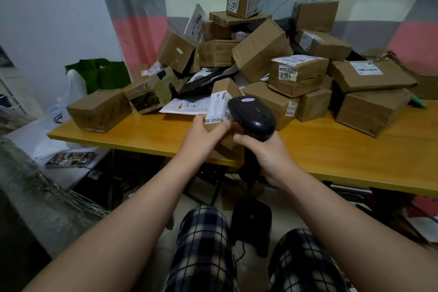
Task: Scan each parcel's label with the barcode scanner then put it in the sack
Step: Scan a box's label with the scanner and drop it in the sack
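My left hand (205,135) grips a small brown cardboard parcel (221,95) from below, tilted so that its white barcode label (218,109) faces me. My right hand (267,156) holds the handle of a black barcode scanner (253,116), whose head sits right beside the label, pointing at it. Both are above the front edge of the yellow wooden table (331,149). A grey woven sack (35,197) lies at the lower left, beside my left arm.
Several brown parcels are piled on the table, among them a box marked 1602 (296,73), a box at the left end (99,109) and a white mailer (184,105). A black stool (252,220) stands between my knees. White and green bags (99,73) sit left of the table.
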### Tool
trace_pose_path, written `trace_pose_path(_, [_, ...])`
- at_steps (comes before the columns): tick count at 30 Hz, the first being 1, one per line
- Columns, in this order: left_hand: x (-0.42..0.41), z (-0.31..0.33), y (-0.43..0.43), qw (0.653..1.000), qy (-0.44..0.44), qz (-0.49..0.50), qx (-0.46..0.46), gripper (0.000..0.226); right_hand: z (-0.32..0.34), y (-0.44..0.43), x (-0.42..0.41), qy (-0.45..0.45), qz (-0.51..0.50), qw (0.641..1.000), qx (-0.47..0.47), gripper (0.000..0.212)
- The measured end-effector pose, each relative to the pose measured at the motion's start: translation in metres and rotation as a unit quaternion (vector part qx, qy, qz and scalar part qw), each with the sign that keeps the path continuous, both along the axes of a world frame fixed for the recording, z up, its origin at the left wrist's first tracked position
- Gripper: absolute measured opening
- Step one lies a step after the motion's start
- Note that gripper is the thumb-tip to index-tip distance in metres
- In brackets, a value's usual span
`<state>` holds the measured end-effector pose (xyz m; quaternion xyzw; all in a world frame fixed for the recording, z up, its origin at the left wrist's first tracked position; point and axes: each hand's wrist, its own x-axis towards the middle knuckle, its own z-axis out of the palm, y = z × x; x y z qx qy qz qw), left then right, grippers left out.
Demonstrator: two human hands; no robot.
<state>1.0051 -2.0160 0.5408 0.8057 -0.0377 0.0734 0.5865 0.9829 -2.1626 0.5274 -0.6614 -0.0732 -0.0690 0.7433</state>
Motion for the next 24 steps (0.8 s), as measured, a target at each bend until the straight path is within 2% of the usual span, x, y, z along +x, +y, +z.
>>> trace_pose_path(2, [0.008,-0.003,0.002,1.0,0.0,0.02,-0.014,0.035,-0.002,0.004,0.0,-0.01,-0.03,0.999,-0.015,0.034])
trace_pose_path(5, [0.01,-0.009,0.002,0.989,-0.003,0.026,-0.144,0.034,-0.008,0.005,0.005,-0.004,-0.105,0.994,0.03,0.04])
trace_pose_path(7, [0.006,-0.012,-0.001,0.974,0.014,0.008,-0.228,0.032,-0.01,0.003,0.005,0.004,-0.107,0.992,0.064,0.041])
trace_pose_path(9, [0.005,-0.02,-0.002,0.959,0.055,-0.026,-0.277,0.038,-0.008,0.003,0.004,0.007,-0.086,0.991,0.103,0.032])
trace_pose_path(10, [0.005,-0.024,-0.001,0.959,0.074,-0.043,-0.269,0.046,-0.007,0.003,0.004,0.003,-0.084,0.99,0.118,0.031])
trace_pose_path(12, [0.004,-0.031,0.003,0.973,0.098,-0.078,-0.194,0.056,-0.004,0.001,0.007,-0.006,-0.108,0.985,0.132,0.03])
trace_pose_path(14, [0.004,-0.033,0.007,0.982,0.097,-0.099,-0.13,0.049,-0.002,-0.005,0.011,-0.014,-0.128,0.984,0.127,0.029])
trace_pose_path(16, [0.005,-0.029,0.011,0.981,0.075,-0.09,-0.155,0.048,0.002,-0.012,0.012,-0.006,-0.135,0.983,0.12,0.027])
trace_pose_path(19, [0.009,-0.013,0.025,0.975,0.031,-0.01,-0.222,0.058,0.009,-0.021,0.013,-0.006,-0.131,0.984,0.118,0.025])
trace_pose_path(22, [0.012,-0.002,0.042,0.995,0.011,-0.007,-0.1,0.032,0.013,-0.031,0.017,-0.004,-0.142,0.986,0.093,0.025])
trace_pose_path(24, [0.015,-0.001,0.048,0.997,0.024,-0.027,-0.068,0.028,0.013,-0.037,0.02,-0.003,-0.153,0.987,0.045,0.03])
